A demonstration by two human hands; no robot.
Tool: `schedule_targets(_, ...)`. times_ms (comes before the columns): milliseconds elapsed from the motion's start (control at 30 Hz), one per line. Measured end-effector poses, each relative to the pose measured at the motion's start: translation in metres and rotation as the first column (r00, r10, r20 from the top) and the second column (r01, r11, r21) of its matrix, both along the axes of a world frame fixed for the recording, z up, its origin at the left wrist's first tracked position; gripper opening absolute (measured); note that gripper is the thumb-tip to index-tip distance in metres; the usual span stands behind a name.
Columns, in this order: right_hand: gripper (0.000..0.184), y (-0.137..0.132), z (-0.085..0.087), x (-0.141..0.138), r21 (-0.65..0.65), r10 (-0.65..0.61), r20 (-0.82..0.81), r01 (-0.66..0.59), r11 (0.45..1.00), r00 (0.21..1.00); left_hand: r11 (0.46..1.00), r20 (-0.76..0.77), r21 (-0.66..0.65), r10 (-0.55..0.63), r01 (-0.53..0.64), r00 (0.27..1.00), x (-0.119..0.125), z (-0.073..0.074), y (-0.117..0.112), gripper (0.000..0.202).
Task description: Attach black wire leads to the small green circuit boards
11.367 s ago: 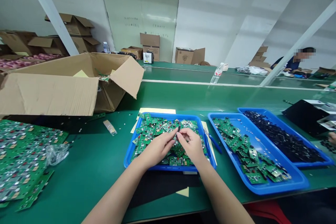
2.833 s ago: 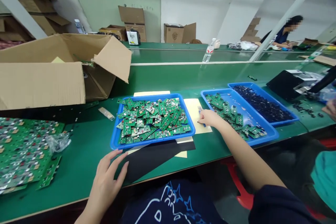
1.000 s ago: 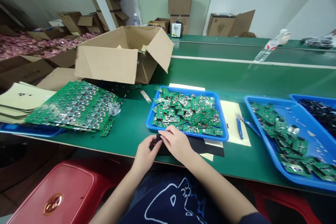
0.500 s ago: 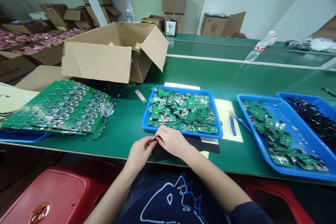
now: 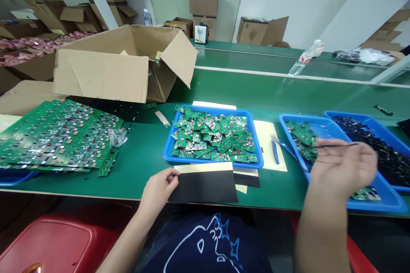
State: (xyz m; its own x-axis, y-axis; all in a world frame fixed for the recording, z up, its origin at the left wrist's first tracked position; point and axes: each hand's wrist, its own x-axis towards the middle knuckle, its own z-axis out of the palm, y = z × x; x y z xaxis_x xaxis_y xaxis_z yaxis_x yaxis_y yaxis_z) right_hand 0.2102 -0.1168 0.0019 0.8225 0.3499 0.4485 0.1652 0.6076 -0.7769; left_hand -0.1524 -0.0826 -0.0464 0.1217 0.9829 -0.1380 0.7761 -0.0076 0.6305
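My left hand (image 5: 162, 187) is closed in a pinch over the top left corner of a black sheet (image 5: 205, 185) with a cream strip along its upper edge. Whatever its fingertips hold is hidden. My right hand (image 5: 344, 168), slightly blurred, is raised over a blue tray (image 5: 381, 198) of small green circuit boards. A thin dark strip (image 5: 336, 145) lies across its fingers, held there; its exact kind is unclear. Just beyond the black sheet stands another blue tray (image 5: 261, 160), heaped with small circuit boards (image 5: 214, 134).
Blue-handled cutters (image 5: 275, 151) lie on cream paper between the trays. Far right, a blue tray holds black parts (image 5: 368, 136). Large circuit panels (image 5: 60, 136) are stacked at left, with a plastic scrap (image 5: 118, 137) beside them. An open cardboard box (image 5: 102, 72) stands behind.
My right hand has left my left hand and swung right, over the right-hand tray, with the thin dark strip. My left hand stays by the black sheet, now uncovered. The view has shifted slightly right.
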Motion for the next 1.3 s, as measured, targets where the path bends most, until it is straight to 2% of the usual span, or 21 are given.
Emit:
schedule_targets(67,0.006,0.0,0.015,0.006,0.014,0.04,0.028,-0.041,0.999,0.999,0.999,-0.035,0.014,-0.031,0.032,0.999,-0.001,0.0,0.002,0.021)
schedule_targets(133,0.008,0.007,0.023,0.002,-0.011,0.149,0.032,-0.149,0.989,0.988,0.994,-0.081,0.055,-0.092,0.096,0.993,0.002,-0.001,0.004,0.023)
schedule_targets(200,0.007,0.019,0.025,-0.008,-0.032,0.284,0.031,-0.283,0.959,0.958,0.975,-0.165,0.141,-0.147,0.17,0.975,0.009,-0.002,0.003,0.025)
schedule_targets(267,0.007,0.033,0.023,-0.02,-0.056,0.399,0.03,-0.397,0.916,0.917,0.939,-0.312,0.272,-0.123,0.212,0.942,0.017,-0.003,0.0,0.027)
schedule_targets(367,0.01,0.052,0.017,-0.033,-0.131,0.508,0.036,-0.5,0.856,0.861,0.84,-0.513,0.472,0.013,0.269,0.858,0.027,-0.004,-0.009,0.027)
schedule_targets(400,0.011,0.058,0.016,-0.036,-0.154,0.532,0.035,-0.522,0.839,0.846,0.797,-0.539,0.512,0.008,0.321,0.842,0.03,-0.004,-0.013,0.027)
schedule_targets(467,0.012,0.067,0.012,-0.04,-0.183,0.573,0.021,-0.56,0.808,0.819,0.689,-0.55,0.54,-0.146,0.483,0.822,0.036,-0.006,-0.021,0.032)
schedule_targets(533,0.012,0.074,0.007,-0.041,-0.191,0.598,-0.012,-0.588,0.786,0.802,0.577,-0.553,0.517,-0.338,0.632,0.762,0.043,-0.009,-0.027,0.04)
schedule_targets(567,0.012,0.077,0.004,-0.04,-0.193,0.605,-0.032,-0.599,0.777,0.796,0.553,-0.558,0.506,-0.375,0.662,0.74,0.046,-0.011,-0.029,0.042)
schedule_targets(600,0.012,0.079,0.0,-0.04,-0.192,0.609,-0.053,-0.606,0.772,0.792,0.55,-0.568,0.498,-0.378,0.671,0.731,0.049,-0.013,-0.03,0.042)
schedule_targets(700,0.012,0.083,-0.011,-0.037,-0.184,0.606,-0.124,-0.618,0.764,0.786,0.594,-0.594,0.504,-0.288,0.627,0.751,0.054,-0.015,-0.028,0.04)
schedule_targets(767,0.012,0.084,-0.018,-0.035,-0.177,0.59,-0.177,-0.615,0.768,0.788,0.607,-0.602,0.495,-0.277,0.622,0.749,0.054,-0.012,-0.024,0.038)
schedule_targets(867,0.013,0.085,-0.026,-0.036,-0.19,0.561,-0.234,-0.604,0.774,0.794,0.595,-0.56,0.444,-0.4,0.67,0.725,0.059,0.001,-0.009,0.031)
schedule_targets(933,0.014,0.084,-0.028,-0.037,-0.22,0.557,-0.241,-0.604,0.766,0.795,0.584,-0.488,0.431,-0.49,0.688,0.722,0.07,0.014,0.012,0.028)
schedule_targets(967,0.014,0.084,-0.029,-0.038,-0.238,0.56,-0.239,-0.606,0.759,0.794,0.589,-0.453,0.456,-0.492,0.667,0.744,0.079,0.021,0.026,0.027)
schedule_targets(1033,0.014,0.084,-0.031,-0.041,-0.269,0.561,-0.231,-0.606,0.748,0.795,0.656,-0.418,0.465,-0.429,0.594,0.801,0.101,0.032,0.059,0.029)
schedule_targets(1100,0.014,0.085,-0.032,-0.043,-0.295,0.561,-0.216,-0.602,0.742,0.799,0.789,-0.392,0.408,-0.302,0.458,0.869,0.125,0.037,0.093,0.031)
schedule_targets(1200,0.013,0.086,-0.035,-0.045,-0.329,0.572,-0.175,-0.595,0.733,0.802,0.841,-0.353,0.392,-0.237,0.373,0.905,0.154,0.035,0.129,0.032)
schedule_targets(1300,0.011,0.086,-0.037,-0.047,-0.375,0.589,-0.131,-0.59,0.715,0.797,0.867,-0.27,0.371,-0.244,0.334,0.932,0.168,0.027,0.144,0.025)
